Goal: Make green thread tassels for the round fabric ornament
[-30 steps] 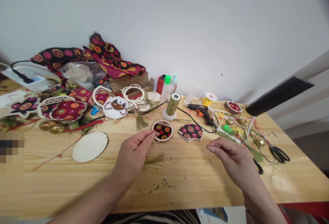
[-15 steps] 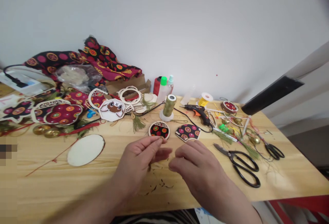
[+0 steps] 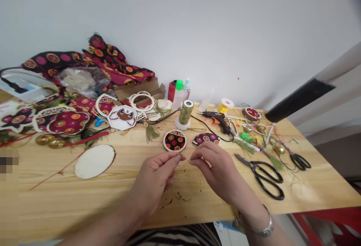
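My left hand (image 3: 156, 180) and my right hand (image 3: 216, 169) meet over the middle of the wooden table (image 3: 56, 197), fingertips pinched and almost touching. Something thin seems to run between the two pinches, too fine to name. Just beyond the fingers lie a round wooden ornament with patterned fabric (image 3: 175, 140) and a fan-shaped fabric piece (image 3: 204, 138), partly hidden by my right hand. Dark thread scraps (image 3: 176, 199) are scattered on the wood under my hands. Large black scissors (image 3: 263, 176) lie to the right of my right hand.
A green thread spool (image 3: 185, 113), glue bottles (image 3: 178, 95) and a hot glue gun (image 3: 218, 120) stand behind. A plain wooden oval (image 3: 94, 161) lies left. Fabric ornaments (image 3: 66, 122) and patterned cloth (image 3: 113, 63) crowd the back left. Smaller scissors (image 3: 299, 160), bells and cords clutter the right.
My right hand came in from the right, leaving the black scissors on the table, and now pinches close to my left fingertips. My left hand lifted slightly into a pinch.
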`<state>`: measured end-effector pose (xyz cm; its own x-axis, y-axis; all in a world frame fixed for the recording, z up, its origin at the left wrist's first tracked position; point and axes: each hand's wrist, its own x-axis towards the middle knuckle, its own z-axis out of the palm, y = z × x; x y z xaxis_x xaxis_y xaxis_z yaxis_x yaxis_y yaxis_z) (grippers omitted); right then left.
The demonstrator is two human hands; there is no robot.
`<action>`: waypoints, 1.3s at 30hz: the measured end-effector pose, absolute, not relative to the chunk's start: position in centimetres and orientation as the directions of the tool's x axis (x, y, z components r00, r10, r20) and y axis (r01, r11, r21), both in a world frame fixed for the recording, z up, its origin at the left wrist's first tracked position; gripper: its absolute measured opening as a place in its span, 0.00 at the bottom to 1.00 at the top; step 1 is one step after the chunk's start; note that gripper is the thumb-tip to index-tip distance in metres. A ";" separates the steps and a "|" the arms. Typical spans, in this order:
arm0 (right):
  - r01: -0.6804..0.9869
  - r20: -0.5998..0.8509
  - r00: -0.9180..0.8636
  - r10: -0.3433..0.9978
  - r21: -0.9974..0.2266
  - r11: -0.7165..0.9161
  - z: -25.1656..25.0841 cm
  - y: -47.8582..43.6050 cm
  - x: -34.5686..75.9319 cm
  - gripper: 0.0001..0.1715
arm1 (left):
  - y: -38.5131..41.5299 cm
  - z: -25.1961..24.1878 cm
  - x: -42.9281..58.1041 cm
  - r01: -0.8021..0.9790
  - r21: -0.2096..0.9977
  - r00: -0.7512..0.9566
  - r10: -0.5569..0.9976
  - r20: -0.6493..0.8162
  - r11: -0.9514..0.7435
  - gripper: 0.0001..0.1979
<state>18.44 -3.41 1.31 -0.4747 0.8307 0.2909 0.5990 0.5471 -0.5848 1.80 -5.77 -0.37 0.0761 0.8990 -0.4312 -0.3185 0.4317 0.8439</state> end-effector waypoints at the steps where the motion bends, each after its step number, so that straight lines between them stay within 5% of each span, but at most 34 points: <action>1: 0.585 0.284 -0.460 0.841 -0.615 0.528 1.2 -3.4 18.6 0.07 | -5.8 -0.4 1.8 -0.316 0.846 0.073 0.900 -0.430 0.429 0.13; 19: 0.527 0.277 -0.194 0.941 -0.780 0.338 0.2 -3.3 19.3 0.06 | -5.7 -0.8 1.7 -0.292 0.855 0.021 0.896 -0.443 0.429 0.12; 26: 0.577 0.418 -0.347 0.839 -0.610 0.543 2.2 -4.2 20.0 0.08 | -5.3 0.3 0.5 0.010 0.957 -0.145 0.948 -0.285 0.289 0.07; 30: 0.587 0.329 -0.553 0.765 -0.498 0.638 4.0 -5.6 19.7 0.07 | -4.9 1.9 -0.3 0.073 0.971 -0.220 0.953 -0.209 0.229 0.08; 33: 0.561 0.271 -0.645 0.715 -0.467 0.683 4.3 -6.1 18.7 0.08 | -5.0 2.3 0.1 0.000 0.974 -0.130 0.966 -0.226 0.228 0.07; 36: 0.563 0.322 -0.631 0.706 -0.435 0.702 3.6 -5.6 17.7 0.08 | -5.5 1.5 1.2 -0.235 0.900 0.112 0.930 -0.349 0.366 0.08; 39: 0.586 0.385 -0.587 0.712 -0.405 0.702 2.7 -4.7 17.3 0.08 | -6.1 0.5 2.0 -0.260 0.857 0.179 0.894 -0.410 0.445 0.10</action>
<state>17.26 -4.70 2.68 -0.5873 0.7119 0.3849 0.5860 0.7021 -0.4045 2.02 -6.05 0.52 0.1791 0.8944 -0.4099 -0.2601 0.4449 0.8570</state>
